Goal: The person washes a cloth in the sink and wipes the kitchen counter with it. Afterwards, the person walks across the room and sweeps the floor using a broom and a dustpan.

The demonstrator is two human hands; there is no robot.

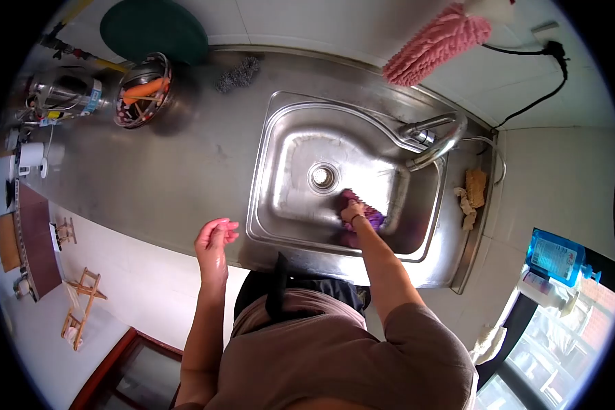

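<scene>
Low in the steel sink [275,171], between four and five o'clock from the drain [323,177], the person's right hand [353,210] is closed on a bunched purple cloth [375,219], which lies against the basin floor. The left hand [216,236] hangs at eight o'clock, just outside the sink's near corner, its fingers loosely curled apart with nothing visible in them.

From where I stand, this looks like the middle of wiping or washing: the cloth is in the basin and in use, yet not wrung out or put away. Which patches are finished I can't tell, since glare whitens the floor beside it.

The basin wall rises close to the right forearm at six o'clock, and the far corner at two is crowded by the curved faucet [437,154]. A yellow sponge [475,188] sits outside the rim at three. Easier room lies across the drain toward nine, and past that rim the steel counter [184,167] stretches wide, with a steel-wool scourer [238,74] at eleven.
</scene>
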